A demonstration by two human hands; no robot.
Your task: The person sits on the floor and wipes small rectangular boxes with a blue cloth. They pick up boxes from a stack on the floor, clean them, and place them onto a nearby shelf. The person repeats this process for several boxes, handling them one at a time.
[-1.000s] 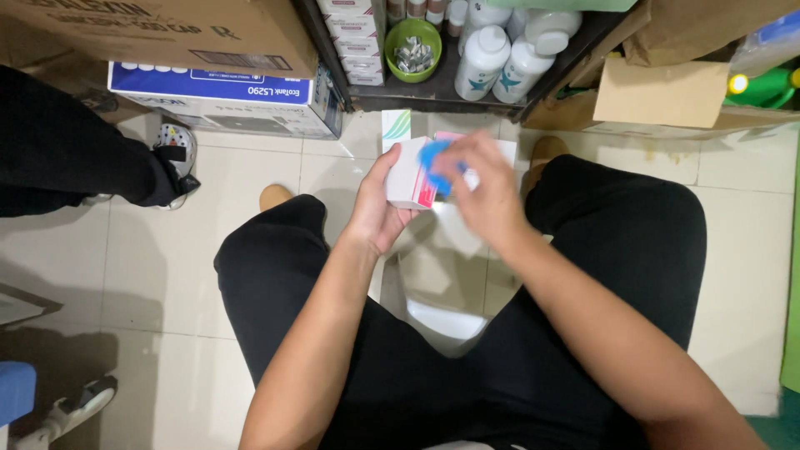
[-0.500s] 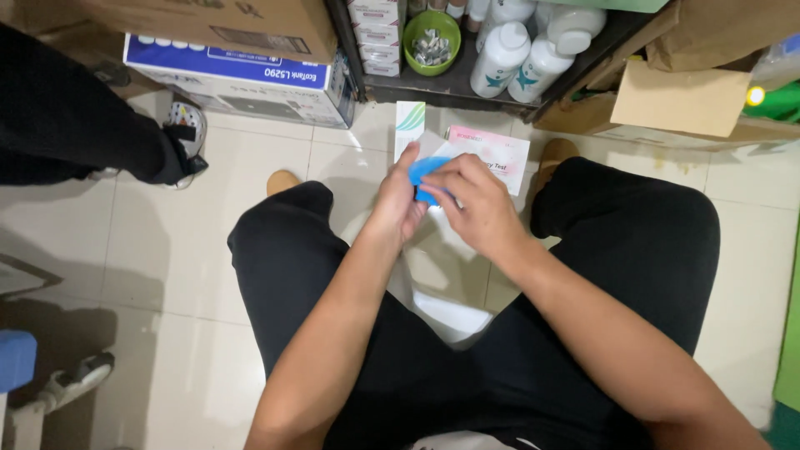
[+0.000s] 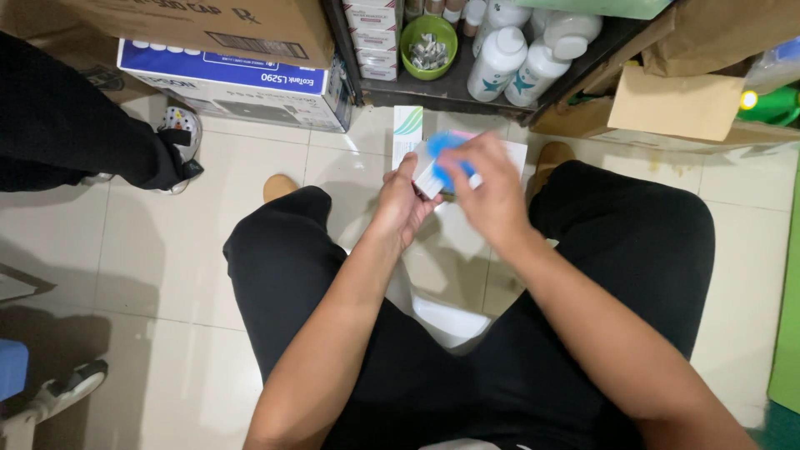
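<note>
Blue and white show between your hands: a small white box [image 3: 427, 177] with a blue round thing [image 3: 444, 162] at its top, which may be a label or a cap; motion blur hides which. Your left hand [image 3: 402, 208] is curled about the box from below and the side, thumb up along its near face. Your right hand [image 3: 492, 193] comes over the top with its fingers bent around the blue part; I cannot tell how firmly it grips.

You seem to be mid-handling, working on the top of the box. The next move calls for a steady left hand while the right works at the blue part.

Just beyond your hands, flat white and pink packets [image 3: 408, 127] lie on the floor tiles [image 3: 167, 275]. Farther ahead, a low shelf [image 3: 433, 87] holds a green bowl [image 3: 429, 46] of small silvery pieces, white bottles [image 3: 500, 62] with caps on, and stacked small boxes [image 3: 372, 37]. Left of your left hand sits a blue and white carton [image 3: 229, 79]; right of your right hand, a brown cardboard box [image 3: 675, 104], its contents out of sight.
</note>
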